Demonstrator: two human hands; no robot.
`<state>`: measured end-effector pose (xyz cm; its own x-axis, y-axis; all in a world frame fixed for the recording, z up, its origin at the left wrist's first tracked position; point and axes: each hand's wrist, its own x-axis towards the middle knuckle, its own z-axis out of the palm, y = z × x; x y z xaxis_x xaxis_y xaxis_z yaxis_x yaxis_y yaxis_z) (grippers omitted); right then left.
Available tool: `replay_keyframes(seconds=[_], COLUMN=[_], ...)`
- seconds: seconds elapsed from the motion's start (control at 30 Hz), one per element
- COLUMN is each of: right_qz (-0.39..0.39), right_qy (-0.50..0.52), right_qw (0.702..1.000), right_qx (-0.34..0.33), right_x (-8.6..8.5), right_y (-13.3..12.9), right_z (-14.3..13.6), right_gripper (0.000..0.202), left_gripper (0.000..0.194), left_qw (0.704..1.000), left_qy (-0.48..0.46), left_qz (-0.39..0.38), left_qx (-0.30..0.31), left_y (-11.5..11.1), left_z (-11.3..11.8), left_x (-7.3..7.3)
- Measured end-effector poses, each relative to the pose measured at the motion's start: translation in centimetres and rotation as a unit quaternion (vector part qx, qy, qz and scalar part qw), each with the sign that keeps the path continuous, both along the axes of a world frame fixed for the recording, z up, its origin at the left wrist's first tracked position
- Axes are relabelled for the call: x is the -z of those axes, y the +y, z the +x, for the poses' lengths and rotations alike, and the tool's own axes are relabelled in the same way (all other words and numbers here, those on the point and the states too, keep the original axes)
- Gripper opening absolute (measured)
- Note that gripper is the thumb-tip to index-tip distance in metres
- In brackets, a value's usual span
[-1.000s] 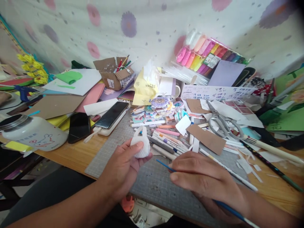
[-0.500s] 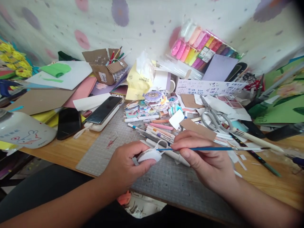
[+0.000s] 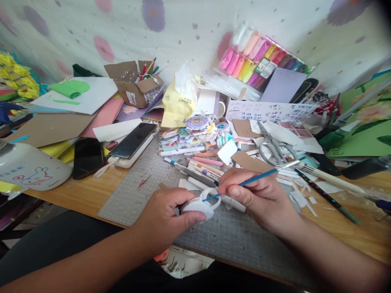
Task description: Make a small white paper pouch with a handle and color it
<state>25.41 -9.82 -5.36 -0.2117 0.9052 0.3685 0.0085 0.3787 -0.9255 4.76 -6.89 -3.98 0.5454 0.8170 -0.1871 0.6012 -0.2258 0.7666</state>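
Your left hand (image 3: 168, 215) pinches the bag (image 3: 198, 209), six o'clock of the pens (image 3: 200, 173); your right hand (image 3: 259, 199) grips the brush (image 3: 259, 176), blue end at the loop (image 3: 218, 202); bag and loop look formed, detail work there seems left

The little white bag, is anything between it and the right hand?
Only the blue paintbrush, held by the right hand itself, its end near the top of the white bag, crossing the handle loop. Nothing else visible blocks the way.
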Motion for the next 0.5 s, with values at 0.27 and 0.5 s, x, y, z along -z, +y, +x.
replay_keyframes(seconds=[0.27,0.5], right_qz=[-0.081,-0.077], right_qy=[-0.006,-0.054], right_qw=[0.995,0.993], right_qx=[-0.057,-0.072], right_x=[-0.07,0.02], right_y=[0.22,0.3], right_z=[0.12,-0.28], right_gripper=[0.016,0.028], left_gripper=[0.018,0.015], left_qw=[0.982,0.973], left_qy=[-0.045,-0.078], left_qz=[-0.183,-0.218], left_qx=[0.004,-0.011], left_y=[-0.22,-0.89], left_z=[0.37,0.71], left_x=[0.24,0.73])
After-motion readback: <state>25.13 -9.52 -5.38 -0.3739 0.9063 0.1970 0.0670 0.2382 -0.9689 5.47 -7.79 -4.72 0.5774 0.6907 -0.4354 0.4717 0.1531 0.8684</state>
